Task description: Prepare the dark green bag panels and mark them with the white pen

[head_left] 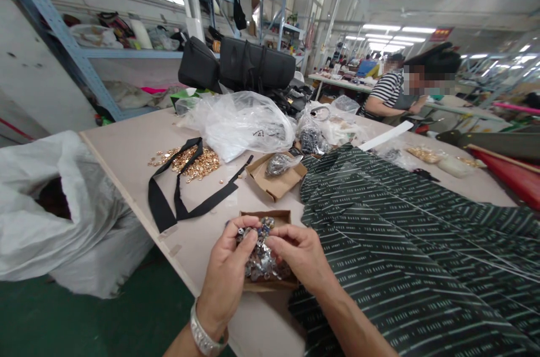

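A small cardboard box [284,215] filled with shiny silver metal pieces [264,261] lies on the table in front of me. Above it, my left hand [232,258] has thumb and index finger pinched together, a bracelet on its wrist. Close beside it, my right hand [297,250] also pinches with thumb and fingers. Small metal bits show around the fingertips, but what exactly each pinch holds is too small to make out. Just behind sits another open box [274,191] with a plastic bag of dark metal parts [278,165] in it.
Dark printed fabric [405,239] covers the table's right side. To the left lie a black strap [160,205] and a heap of gold-coloured pieces [200,163]. Clear plastic bags [248,123] and black bags [257,64] stand behind. A white sack [97,199] borders the left edge; a co-worker [392,90] sits beyond.
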`<state>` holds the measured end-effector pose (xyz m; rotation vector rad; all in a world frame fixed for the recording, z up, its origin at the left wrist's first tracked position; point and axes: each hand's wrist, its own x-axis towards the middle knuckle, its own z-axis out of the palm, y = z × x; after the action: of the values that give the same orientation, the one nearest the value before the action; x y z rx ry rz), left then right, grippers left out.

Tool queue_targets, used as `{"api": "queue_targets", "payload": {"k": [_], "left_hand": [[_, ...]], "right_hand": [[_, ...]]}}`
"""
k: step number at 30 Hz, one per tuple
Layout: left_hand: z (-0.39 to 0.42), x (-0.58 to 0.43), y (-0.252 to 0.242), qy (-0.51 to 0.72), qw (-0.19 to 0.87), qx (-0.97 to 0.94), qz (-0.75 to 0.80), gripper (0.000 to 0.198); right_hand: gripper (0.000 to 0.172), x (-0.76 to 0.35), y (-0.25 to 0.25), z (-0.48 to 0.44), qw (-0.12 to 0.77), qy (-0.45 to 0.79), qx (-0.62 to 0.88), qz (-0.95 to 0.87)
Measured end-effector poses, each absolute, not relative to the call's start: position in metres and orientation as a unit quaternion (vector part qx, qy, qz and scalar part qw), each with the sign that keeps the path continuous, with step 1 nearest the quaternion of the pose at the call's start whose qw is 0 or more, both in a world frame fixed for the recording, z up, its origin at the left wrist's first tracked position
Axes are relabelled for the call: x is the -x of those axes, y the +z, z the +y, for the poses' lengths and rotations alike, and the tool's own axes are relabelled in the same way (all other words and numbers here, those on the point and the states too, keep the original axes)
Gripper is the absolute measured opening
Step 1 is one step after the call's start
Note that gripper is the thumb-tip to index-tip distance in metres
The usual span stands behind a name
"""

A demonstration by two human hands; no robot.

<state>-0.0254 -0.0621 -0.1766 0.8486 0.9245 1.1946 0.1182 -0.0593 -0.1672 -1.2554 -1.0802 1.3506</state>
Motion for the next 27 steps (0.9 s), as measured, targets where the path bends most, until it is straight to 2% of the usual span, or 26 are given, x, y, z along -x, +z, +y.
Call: {"api": "queue_targets", "payload": {"k": [6,14,21,27], "left_hand": [[-0.0652,0.0216,-0.175,0.526,0.612,-0.391,0.442,0.034],[-0.0623,0.0219,-0.1703,0.567,0.609,-0.353,0.427,0.026],[-0.0682,0.018,-0.1717,0.539,0.584,-0.399,0.457,0.028],[-0.0698,0.017,-0.1747,0.537,0.546,-0.432,0.477,0.027]], "right_hand": [[0.028,-0.1183,-0.1736,-0.0593,0.485,0.511,0.538,-0.462],[0.024,-0.1264,-0.1745,-0.0593,0.465,0.443,0.543,-0.541],[0.036,-0.1206,-0.171,-0.0584,0.467,0.564,0.522,-0.438],[0.038,-0.1187,-0.1693,-0.0604,0.484,0.537,0.538,-0.435]]}}
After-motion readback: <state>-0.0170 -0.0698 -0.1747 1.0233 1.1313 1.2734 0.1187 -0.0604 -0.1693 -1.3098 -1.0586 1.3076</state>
